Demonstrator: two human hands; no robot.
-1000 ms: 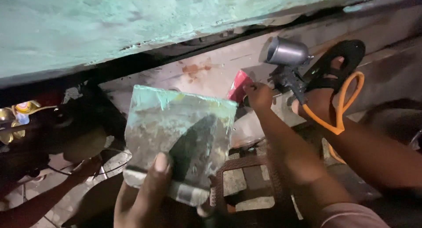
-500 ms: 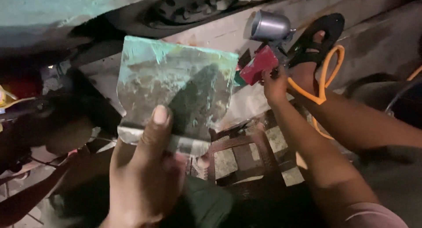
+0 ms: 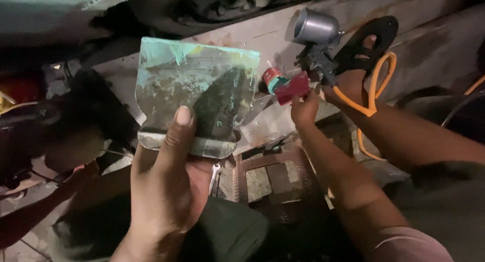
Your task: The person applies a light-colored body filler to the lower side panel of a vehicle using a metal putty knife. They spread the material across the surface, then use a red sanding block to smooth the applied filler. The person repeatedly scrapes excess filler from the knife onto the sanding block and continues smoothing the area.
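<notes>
Head view, left hand (image 3: 166,191) fingers clamped on paint-smeared plate (image 3: 194,98), right hand (image 3: 304,108) fingers pinching red rag (image 3: 292,88) beside spray gun (image 3: 317,40).

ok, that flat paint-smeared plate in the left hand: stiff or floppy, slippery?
The plate probably is stiff: the left hand pinches only its lower edge, yet it stands flat without sagging. It looks fairly light, since a thumb-and-palm grip holds it. The teal smears and dark putty mound may be tacky or slick; I cannot tell if they are wet.
</notes>
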